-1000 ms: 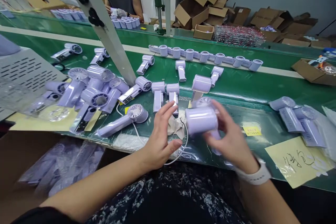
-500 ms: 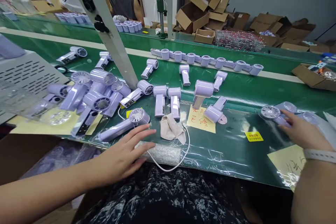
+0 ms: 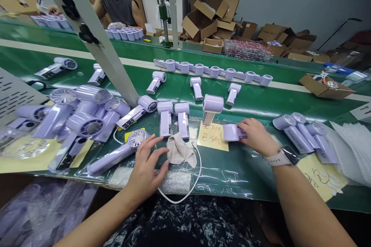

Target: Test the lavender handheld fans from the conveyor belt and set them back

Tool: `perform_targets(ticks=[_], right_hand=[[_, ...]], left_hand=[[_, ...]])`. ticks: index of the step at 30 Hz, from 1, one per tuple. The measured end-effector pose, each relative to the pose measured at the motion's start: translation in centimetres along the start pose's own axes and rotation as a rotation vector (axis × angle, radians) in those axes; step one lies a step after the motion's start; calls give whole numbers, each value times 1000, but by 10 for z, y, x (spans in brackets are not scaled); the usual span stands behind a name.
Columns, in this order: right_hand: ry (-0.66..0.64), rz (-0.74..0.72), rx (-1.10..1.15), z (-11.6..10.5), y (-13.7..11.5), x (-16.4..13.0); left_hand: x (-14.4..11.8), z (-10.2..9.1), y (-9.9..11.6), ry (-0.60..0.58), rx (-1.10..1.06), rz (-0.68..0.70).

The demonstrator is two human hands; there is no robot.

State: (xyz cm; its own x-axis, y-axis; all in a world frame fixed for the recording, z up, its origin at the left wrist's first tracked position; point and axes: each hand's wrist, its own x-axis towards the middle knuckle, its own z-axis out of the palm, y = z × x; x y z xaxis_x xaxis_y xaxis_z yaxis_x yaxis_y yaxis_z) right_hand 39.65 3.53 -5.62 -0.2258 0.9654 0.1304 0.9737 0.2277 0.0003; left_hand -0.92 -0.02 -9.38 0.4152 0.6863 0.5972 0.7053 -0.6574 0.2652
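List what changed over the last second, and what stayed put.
The right hand set its lilac fan down, reached to the right-hand stack, then came back and now grips the fan by the yellow note. The left hand dropped onto the bubble wrap. Cloth and fan rows unchanged.

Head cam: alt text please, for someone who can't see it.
A person's right hand grips a lilac handheld fan lying beside a yellow handwritten note on a green workbench. The left hand rests near a beige cloth and white cable, with many more fans around.
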Motion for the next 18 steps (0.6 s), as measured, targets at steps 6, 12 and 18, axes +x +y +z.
perform_targets(ticks=[6, 12, 18], right_hand=[[231, 455, -165, -12, 54, -56], [356, 437, -112, -1, 40, -6], [269, 285, 46, 42, 24, 130]], left_hand=[[4, -2, 2, -20, -61, -14], [4, -4, 5, 13, -101, -20], [-3, -1, 7, 62, -147, -107]])
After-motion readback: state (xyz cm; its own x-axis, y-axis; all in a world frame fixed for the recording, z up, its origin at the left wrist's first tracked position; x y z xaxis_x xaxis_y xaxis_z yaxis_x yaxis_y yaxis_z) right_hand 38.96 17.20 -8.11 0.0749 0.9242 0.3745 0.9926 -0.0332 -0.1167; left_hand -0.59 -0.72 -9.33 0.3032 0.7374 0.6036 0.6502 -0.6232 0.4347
